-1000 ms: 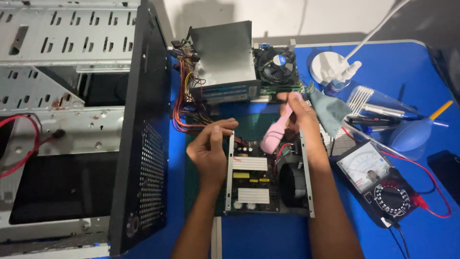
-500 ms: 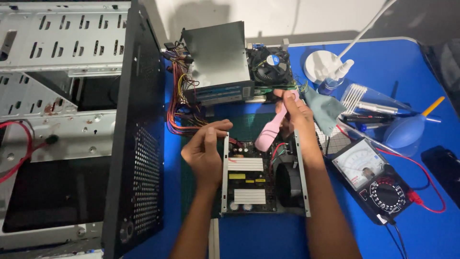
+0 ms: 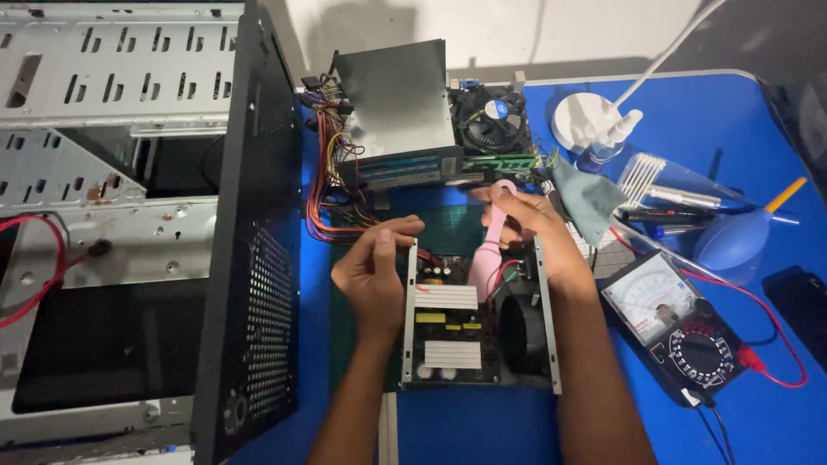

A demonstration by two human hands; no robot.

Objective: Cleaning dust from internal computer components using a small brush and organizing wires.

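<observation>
With the opened power supply (image 3: 478,319) lying at 6 o'clock on the blue table (image 3: 758,413), the left hand (image 3: 375,271) pinches its casing edge while the right hand (image 3: 530,224) grips a pink brush (image 3: 489,250), best kept to light strokes, clear of the wires.

We see the open power supply (image 3: 478,323) in the middle of the table (image 3: 758,422), the computer case (image 3: 129,215) to its left, the multimeter (image 3: 680,327) to its right, and the metal cover (image 3: 396,103) and fan (image 3: 491,116) behind it.
</observation>
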